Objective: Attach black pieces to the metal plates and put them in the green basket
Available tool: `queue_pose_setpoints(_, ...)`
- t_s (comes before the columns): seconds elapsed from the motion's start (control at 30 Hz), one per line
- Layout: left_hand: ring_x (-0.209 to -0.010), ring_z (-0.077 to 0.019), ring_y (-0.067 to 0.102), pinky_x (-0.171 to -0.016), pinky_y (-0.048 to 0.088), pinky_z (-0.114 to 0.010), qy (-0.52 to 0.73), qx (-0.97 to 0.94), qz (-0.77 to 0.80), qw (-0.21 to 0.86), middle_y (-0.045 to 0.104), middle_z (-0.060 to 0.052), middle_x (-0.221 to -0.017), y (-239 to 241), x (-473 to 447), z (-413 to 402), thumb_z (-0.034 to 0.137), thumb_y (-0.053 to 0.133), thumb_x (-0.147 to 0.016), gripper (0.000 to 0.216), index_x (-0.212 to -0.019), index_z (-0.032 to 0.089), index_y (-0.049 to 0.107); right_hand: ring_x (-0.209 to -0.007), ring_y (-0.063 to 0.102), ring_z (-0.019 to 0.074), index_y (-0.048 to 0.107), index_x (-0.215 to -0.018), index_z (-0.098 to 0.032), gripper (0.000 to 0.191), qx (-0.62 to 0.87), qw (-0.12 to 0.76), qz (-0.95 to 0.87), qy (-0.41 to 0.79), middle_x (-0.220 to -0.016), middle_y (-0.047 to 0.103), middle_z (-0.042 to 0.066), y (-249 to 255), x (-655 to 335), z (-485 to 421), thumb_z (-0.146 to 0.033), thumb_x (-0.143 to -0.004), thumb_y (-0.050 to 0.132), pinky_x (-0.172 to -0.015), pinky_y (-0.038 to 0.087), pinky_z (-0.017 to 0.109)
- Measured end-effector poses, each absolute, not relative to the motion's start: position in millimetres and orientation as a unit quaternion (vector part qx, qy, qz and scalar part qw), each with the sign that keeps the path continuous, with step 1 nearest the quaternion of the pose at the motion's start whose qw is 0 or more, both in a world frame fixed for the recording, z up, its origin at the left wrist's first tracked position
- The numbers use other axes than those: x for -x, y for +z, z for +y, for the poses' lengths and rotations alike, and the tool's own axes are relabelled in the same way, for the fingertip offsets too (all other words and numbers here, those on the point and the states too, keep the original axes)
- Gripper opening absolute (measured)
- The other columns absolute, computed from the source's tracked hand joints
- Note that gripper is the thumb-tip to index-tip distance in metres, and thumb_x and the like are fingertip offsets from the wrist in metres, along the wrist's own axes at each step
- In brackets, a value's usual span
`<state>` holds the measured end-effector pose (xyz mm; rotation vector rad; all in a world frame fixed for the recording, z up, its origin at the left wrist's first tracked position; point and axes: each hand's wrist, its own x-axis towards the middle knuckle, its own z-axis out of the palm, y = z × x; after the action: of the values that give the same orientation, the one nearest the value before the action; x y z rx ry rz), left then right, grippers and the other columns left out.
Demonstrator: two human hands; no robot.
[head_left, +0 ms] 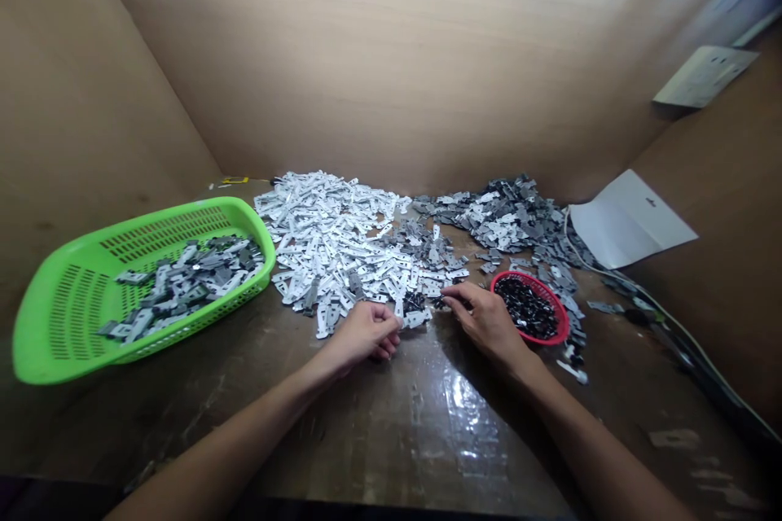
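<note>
Left hand (367,330): fingertips bunched at a pale plate (400,305) (gripping it? I can't tell).
Right hand (485,316): fingers narrow beside small dark parts (416,302), hold unclear.
Plate heap (342,236): on the desk (409,431); likely light, stiff, slick; pinch long edges.

Before you, the flat pale strips (342,236) look like metal with a light sheen; the grey pieces (510,207) look like duller metal. Your green basket (40,334) and red basket (563,324) are smooth plastic, the small black parts (526,305) glossy. Your table (379,431) is shiny and scuffed; the back panel (391,73) looks like smooth, faintly grained wood.
</note>
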<state>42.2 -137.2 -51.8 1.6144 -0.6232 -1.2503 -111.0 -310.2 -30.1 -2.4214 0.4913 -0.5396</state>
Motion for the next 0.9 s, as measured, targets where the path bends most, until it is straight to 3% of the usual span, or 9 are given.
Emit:
queue_pose_setpoints(0.27, -0.055, -0.0128, 0.059, -0.049, 0.047, -0.021, -0.507, -0.669, -0.274, 0.469, 0.063, -0.009, -0.071, -51, -39, -137, 0.040, 0.054, -0.076, 0.030, -0.078, 0.010, 0.055, -0.086, 0.051, 0.0088, 0.062, -0.088, -0.019, 0.017, 0.909, 0.345, 0.090, -0.215, -0.089, 0.058, 0.002, -22, 107, -282, -0.033, -0.083, 0.053, -0.079, 0.041, 0.023)
queue_pose_setpoints(0.63, -0.053, -0.0111, 0.057, -0.047, 0.044, -0.019, -0.522, -0.655, -0.264, 0.477, 0.062, -0.008, -0.069, -45, -40, -136, 0.036, 0.053, -0.076, 0.027, -0.077, 0.010, 0.056, -0.111, 0.039, 0.0112, 0.065, -0.085, -0.027, 0.014, 0.924, 0.324, 0.061, -0.191, -0.112, 0.050, -0.002, -40, 93, -276, -0.037, -0.078, 0.058, -0.098, 0.032, 0.030)
queue_pose_setpoints(0.9, -0.052, -0.0109, 0.056, -0.047, 0.043, -0.019, -0.524, -0.660, -0.254, 0.475, 0.062, -0.008, -0.069, -41, -40, -135, 0.038, 0.054, -0.074, 0.028, -0.076, 0.010, 0.056, -0.112, 0.041, 0.0109, 0.063, -0.095, -0.025, 0.018, 0.909, 0.340, 0.092, -0.223, -0.114, 0.049, 0.001, -37, 97, -278, -0.033, -0.081, 0.055, -0.098, 0.035, 0.029)
